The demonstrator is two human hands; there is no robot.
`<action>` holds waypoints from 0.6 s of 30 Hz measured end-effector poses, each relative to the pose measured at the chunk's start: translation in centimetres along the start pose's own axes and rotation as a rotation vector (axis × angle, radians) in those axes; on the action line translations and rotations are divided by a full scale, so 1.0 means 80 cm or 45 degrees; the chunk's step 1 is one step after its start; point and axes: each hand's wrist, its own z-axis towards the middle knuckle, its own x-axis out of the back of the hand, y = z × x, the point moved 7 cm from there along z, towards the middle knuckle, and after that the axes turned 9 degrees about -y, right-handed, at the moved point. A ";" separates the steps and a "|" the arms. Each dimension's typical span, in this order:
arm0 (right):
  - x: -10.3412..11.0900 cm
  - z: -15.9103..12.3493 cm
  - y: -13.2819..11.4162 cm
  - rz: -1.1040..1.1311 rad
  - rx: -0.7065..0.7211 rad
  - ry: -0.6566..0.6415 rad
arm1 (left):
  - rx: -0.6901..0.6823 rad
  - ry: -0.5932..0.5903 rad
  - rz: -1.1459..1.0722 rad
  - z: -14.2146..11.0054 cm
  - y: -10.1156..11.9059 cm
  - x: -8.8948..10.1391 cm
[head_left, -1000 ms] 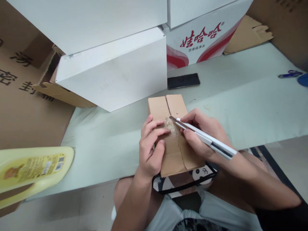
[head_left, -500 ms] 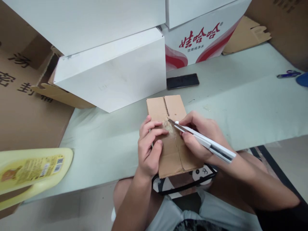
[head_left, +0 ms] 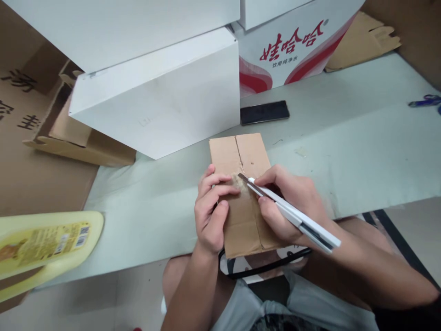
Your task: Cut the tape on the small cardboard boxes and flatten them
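Note:
A small brown cardboard box (head_left: 237,225) lies at the table's front edge, its top seam running away from me. My left hand (head_left: 213,207) holds the box by its left side, fingers laid over the top beside a rough, torn patch (head_left: 238,182). In my right hand (head_left: 289,202) is a white utility knife (head_left: 292,214), gripped near its front with the blade out. The blade tip is at the torn patch near the seam, just right of my left fingertips. Whether it touches the cardboard I cannot tell.
Behind the box stand a white carton (head_left: 165,101) and a red-and-white carton (head_left: 292,55). A phone (head_left: 265,112) lies before them. A yellow bottle (head_left: 51,243) is at the left, an open cardboard box (head_left: 86,142) behind it. Blue scissors-like handles (head_left: 425,101) lie far right.
The knife tip has shifted slightly left and down over the torn patch. The view has tilted a little; both hands keep their hold.

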 end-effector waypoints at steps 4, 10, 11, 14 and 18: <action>0.001 0.002 0.002 0.036 0.009 -0.019 | 0.002 -0.009 0.013 0.001 0.000 -0.001; 0.005 0.001 0.003 0.077 0.010 -0.038 | -0.015 0.005 0.048 0.003 0.002 -0.001; 0.004 0.000 0.003 0.080 0.015 -0.052 | -0.013 0.003 0.044 0.003 0.001 -0.001; 0.002 0.000 0.001 0.073 0.027 -0.085 | -0.014 -0.007 0.034 0.003 0.000 0.000; 0.003 0.000 -0.001 0.079 0.053 -0.070 | -0.008 -0.017 0.042 0.003 0.000 0.001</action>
